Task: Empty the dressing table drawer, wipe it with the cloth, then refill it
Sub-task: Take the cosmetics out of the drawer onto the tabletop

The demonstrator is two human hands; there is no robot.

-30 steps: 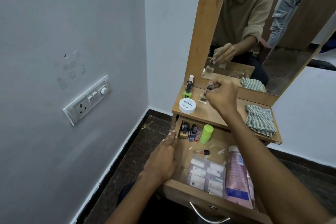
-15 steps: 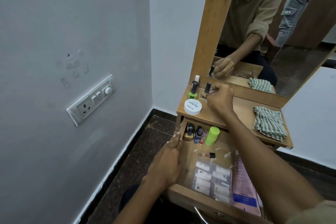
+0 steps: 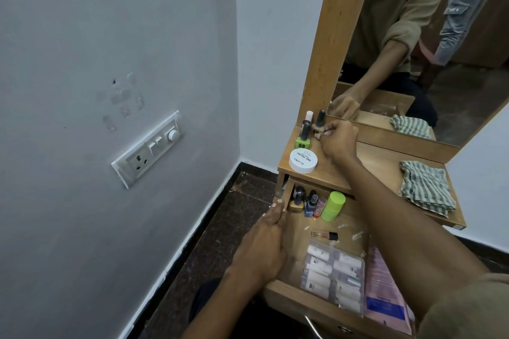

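The wooden drawer stands pulled out below the dressing table top. My left hand rests on the drawer's left wall, fingers straight. My right hand pinches a small beige nail polish bottle that stands at the back left of the top. Beside it stand a green nail polish bottle and a white round jar. Inside the drawer are small bottles, a green tube, a small vial, a clear packet and a pink bottle. A folded striped cloth lies on the top's right side.
A mirror in a wooden frame rises behind the table top and reflects a person. The grey wall on the left carries a switch and socket panel. Dark stone floor lies left of the drawer.
My right hand has carried the beige bottle further back and left and set it upright next to the other bottles. My left hand has stayed on the drawer's wall.
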